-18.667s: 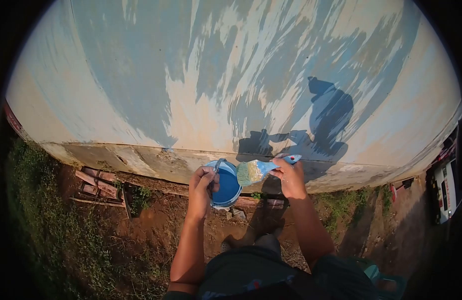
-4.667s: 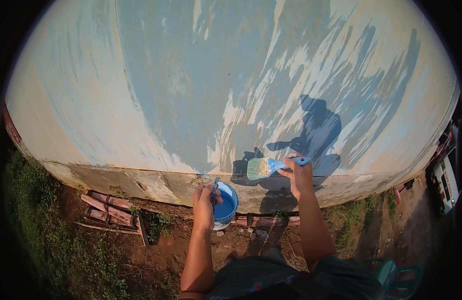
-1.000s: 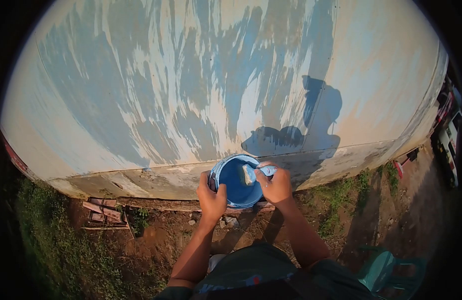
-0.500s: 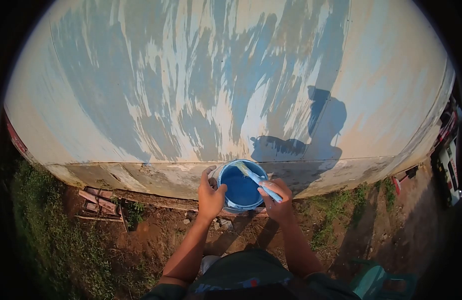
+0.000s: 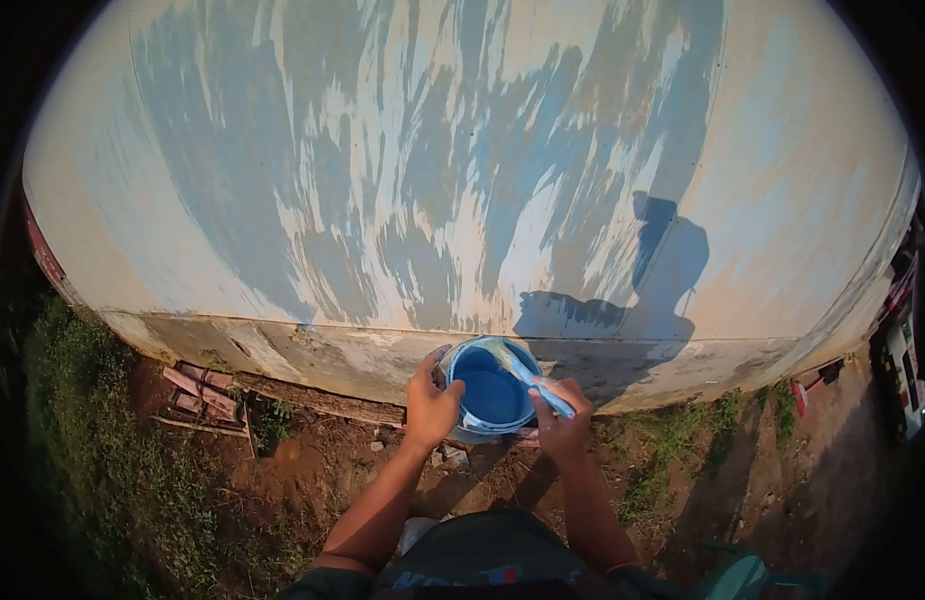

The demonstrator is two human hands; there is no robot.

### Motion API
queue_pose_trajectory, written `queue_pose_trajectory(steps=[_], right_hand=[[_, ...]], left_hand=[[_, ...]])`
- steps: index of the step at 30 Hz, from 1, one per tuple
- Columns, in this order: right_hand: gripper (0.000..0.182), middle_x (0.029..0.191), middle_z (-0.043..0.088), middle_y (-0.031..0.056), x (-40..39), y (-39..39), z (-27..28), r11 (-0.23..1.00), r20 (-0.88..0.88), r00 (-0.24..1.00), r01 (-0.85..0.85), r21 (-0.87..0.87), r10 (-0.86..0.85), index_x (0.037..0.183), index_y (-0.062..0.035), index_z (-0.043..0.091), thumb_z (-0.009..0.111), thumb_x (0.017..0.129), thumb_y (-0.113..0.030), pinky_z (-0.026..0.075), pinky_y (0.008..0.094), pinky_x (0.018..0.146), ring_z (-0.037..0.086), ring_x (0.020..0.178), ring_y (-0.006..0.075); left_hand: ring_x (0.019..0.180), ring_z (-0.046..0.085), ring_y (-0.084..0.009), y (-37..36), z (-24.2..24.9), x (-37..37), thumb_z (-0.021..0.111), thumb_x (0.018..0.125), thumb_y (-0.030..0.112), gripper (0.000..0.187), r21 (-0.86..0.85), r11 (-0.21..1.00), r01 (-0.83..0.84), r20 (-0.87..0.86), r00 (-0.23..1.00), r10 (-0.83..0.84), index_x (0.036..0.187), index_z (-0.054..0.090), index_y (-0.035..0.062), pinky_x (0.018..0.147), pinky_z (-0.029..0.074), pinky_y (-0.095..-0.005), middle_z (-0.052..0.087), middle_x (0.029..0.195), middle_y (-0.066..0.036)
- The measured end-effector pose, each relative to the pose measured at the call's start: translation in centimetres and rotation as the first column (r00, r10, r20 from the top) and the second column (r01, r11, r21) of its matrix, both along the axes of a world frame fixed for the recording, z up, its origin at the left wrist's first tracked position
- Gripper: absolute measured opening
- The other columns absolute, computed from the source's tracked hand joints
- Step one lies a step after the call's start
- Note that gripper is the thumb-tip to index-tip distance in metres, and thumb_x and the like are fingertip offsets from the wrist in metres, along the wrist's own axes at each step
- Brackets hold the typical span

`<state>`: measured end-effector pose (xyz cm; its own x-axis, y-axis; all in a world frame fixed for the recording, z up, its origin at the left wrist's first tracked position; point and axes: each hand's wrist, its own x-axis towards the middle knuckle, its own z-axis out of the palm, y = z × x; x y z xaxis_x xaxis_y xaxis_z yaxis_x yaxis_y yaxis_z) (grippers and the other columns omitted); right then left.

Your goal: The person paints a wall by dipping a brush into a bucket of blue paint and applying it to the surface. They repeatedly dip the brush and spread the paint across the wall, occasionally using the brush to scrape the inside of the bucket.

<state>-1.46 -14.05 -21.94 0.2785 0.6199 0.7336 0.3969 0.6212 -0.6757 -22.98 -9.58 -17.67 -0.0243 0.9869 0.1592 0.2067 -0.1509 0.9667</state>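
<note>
A round bucket (image 5: 493,399) with blue paint inside is held up at the foot of the wall. My left hand (image 5: 433,402) grips its left side, thumb over the rim. In my right hand (image 5: 564,420) is the blue handle of a paintbrush (image 5: 530,375), whose pale bristles lie over the far part of the bucket's opening. The right fingers are wrapped round the handle beside the right rim. Beyond the bucket rises a pale wall (image 5: 783,200) with uneven streaks of blue.
Reddish boards or bricks (image 5: 203,395) lie on the ground at the left. Grass (image 5: 113,450) grows along the left side. A green object (image 5: 740,577) is at the bottom right. Shadows fall on the wall and soil.
The bucket, both hands and the brush have shifted slightly right and down in the view. The wall has also shifted right. Both hands keep their hold.
</note>
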Motion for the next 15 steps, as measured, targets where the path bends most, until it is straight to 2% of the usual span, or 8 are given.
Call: queue_pose_trajectory(steps=[1,3,5,7,8,10,13,15], right_hand=[[0.021,0.090,0.074,0.0131,0.0,0.1,0.0,1.000,0.012,1.000,-0.027,-0.004,0.027,0.107,-0.0025,0.075,0.080,0.087,-0.002,0.050,0.0348,0.065,0.066,0.074,0.0255],[0.015,0.086,0.073,0.0117,0.3,-0.2,-0.2,0.924,-0.467,0.884,-0.184,-0.335,0.008,0.106,0.0039,0.072,0.074,0.092,-0.002,0.049,0.0298,0.064,0.064,0.069,0.0171],[0.020,0.083,0.073,0.0092,1.8,0.1,-1.0,0.898,-0.520,0.854,-0.229,-0.375,0.001,0.111,0.0054,0.070,0.071,0.097,-0.009,0.050,0.0284,0.064,0.066,0.069,0.0159],[0.024,0.086,0.074,0.0107,2.7,-0.1,-0.3,0.827,-0.739,0.674,-0.422,-0.373,0.011,0.116,0.0036,0.069,0.067,0.099,-0.014,0.052,0.0286,0.064,0.070,0.073,0.0167],[0.024,0.086,0.074,0.0107,3.2,-0.2,-0.2,0.831,-0.739,0.673,-0.414,-0.371,0.006,0.116,0.0036,0.069,0.067,0.099,-0.014,0.052,0.0286,0.064,0.070,0.073,0.0167],[0.028,0.090,0.076,0.0126,4.2,-0.2,0.0,0.744,-0.682,0.731,-0.469,-0.476,0.025,0.120,0.0026,0.068,0.063,0.100,-0.016,0.053,0.0288,0.065,0.072,0.077,0.0179],[0.029,0.096,0.078,0.0157,5.0,-0.4,0.3,0.683,-0.736,0.676,-0.549,-0.482,0.024,0.122,0.0057,0.068,0.063,0.099,-0.010,0.054,0.0300,0.064,0.072,0.076,0.0182],[0.031,0.098,0.078,0.0154,5.7,-0.6,0.3,0.644,-0.719,0.694,-0.566,-0.514,0.035,0.124,0.0054,0.068,0.064,0.097,-0.010,0.054,0.0296,0.065,0.072,0.076,0.0179]], left_hand=[[0.067,0.047,-0.0081,0.0,-0.2,-0.2,0.063,0.079,-0.003,0.060,-0.004,1.000,-0.027,0.012,1.000,0.027,0.138,0.057,-0.0085,0.060,0.042,-0.0258,0.049,0.075,0.001],[0.068,0.051,-0.0118,-0.1,-0.7,-0.3,0.067,0.080,0.003,0.059,-0.001,0.999,-0.052,-0.041,0.998,0.051,0.138,0.058,-0.0066,0.063,0.046,-0.0299,0.055,0.075,-0.003],[0.067,0.053,-0.0127,0.0,-1.0,-0.3,0.068,0.080,0.003,0.058,-0.024,0.997,-0.069,-0.006,0.998,0.069,0.137,0.059,-0.0063,0.063,0.047,-0.0313,0.055,0.074,-0.005],[0.066,0.053,-0.0131,0.3,-1.1,-0.3,0.068,0.079,0.003,0.058,0.008,0.996,-0.086,-0.091,0.992,0.086,0.135,0.060,-0.0065,0.062,0.047,-0.0314,0.055,0.073,-0.005],[0.066,0.053,-0.0131,0.5,-1.3,-0.4,0.068,0.079,0.003,0.058,0.010,0.997,-0.076,-0.091,0.993,0.077,0.135,0.060,-0.0065,0.062,0.047,-0.0314,0.055,0.073,-0.005],[0.065,0.052,-0.0131,1.1,-1.4,-0.5,0.068,0.079,0.002,0.057,0.035,0.997,-0.066,-0.087,0.994,0.069,0.135,0.061,-0.0068,0.062,0.047,-0.0317,0.055,0.072,-0.005],[0.065,0.051,-0.0129,1.4,-1.2,-0.5,0.068,0.079,0.002,0.058,0.030,0.998,-0.051,-0.070,0.996,0.053,0.136,0.060,-0.0071,0.062,0.047,-0.0320,0.054,0.072,-0.005],[0.066,0.048,-0.0113,1.4,-0.9,-0.6,0.066,0.078,0.000,0.060,0.041,0.998,-0.039,-0.091,0.995,0.043,0.137,0.059,-0.0075,0.062,0.044,-0.0302,0.051,0.073,-0.002]])
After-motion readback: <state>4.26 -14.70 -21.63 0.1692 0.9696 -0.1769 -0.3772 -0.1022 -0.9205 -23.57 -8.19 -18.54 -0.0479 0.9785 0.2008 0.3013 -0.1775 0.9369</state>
